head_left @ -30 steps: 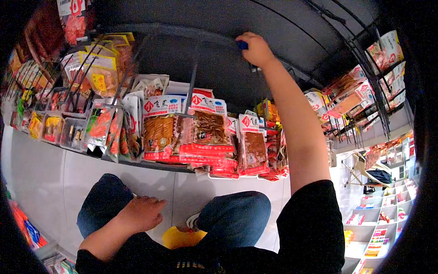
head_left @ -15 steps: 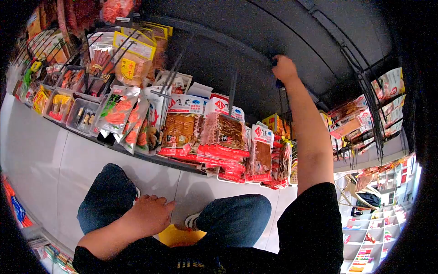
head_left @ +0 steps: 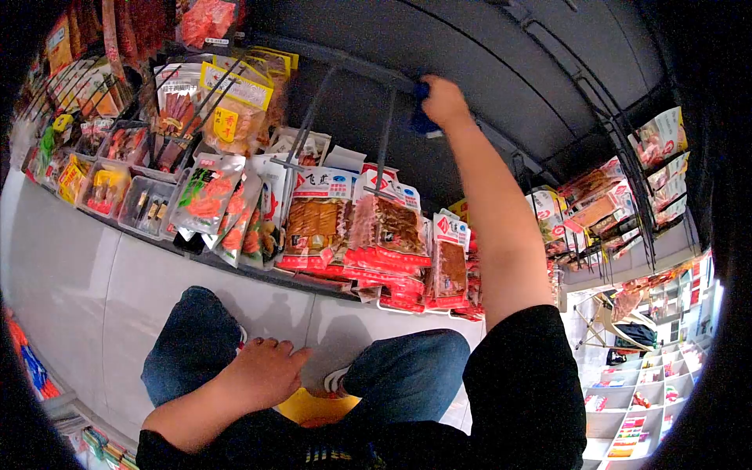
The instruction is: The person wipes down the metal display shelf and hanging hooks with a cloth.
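My right hand is stretched up to the black rack rail, its fingers closed on a dark blue cloth pressed against the rail. Part of the cloth hangs below the fingers. Just left of it, a metal display hook juts out from the rail. My left hand lies back-up by my left knee, holding nothing visible, fingers loosely spread. Below the hooks stand red-and-white snack packets and, beside them, a packet of brown slices.
Clear plastic tubs and silver pouches line the lower shelf on the left. More hooks with hanging packets stick out at the right. A yellow stool is under me, above the tiled floor.
My right hand has slid left along the rail, and more of the blue cloth now shows. My left hand stays by the knee.
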